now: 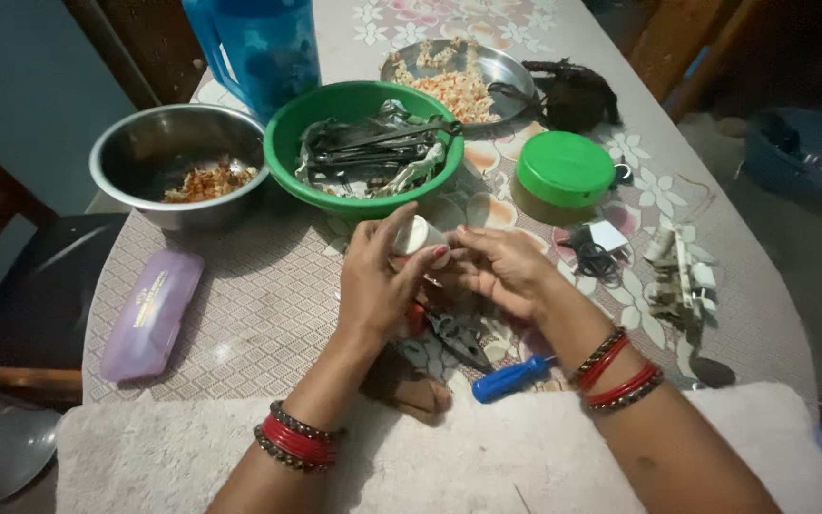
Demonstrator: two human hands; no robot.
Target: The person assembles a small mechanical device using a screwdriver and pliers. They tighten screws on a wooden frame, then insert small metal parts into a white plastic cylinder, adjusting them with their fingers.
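My left hand (373, 281) grips a small white cylindrical part (418, 233) at its top, thumb and fingers wrapped around it. My right hand (501, 266) meets it from the right, its fingertips touching the same white part. Both wrists wear red and dark bangles. Just below the hands lie pliers with red handles (454, 333) and a blue-handled screwdriver (511, 378) on the patterned tablecloth (259, 295).
A green bowl (287, 143) of metal tools sits behind the hands, a steel bowl (111, 152) at left, a steel plate (511, 67) with beads behind. A green-lidded container (563, 171), white plug parts (677, 276), a purple case (149, 314) and a blue jug (259, 48) surround them. A white towel (449, 457) covers the near edge.
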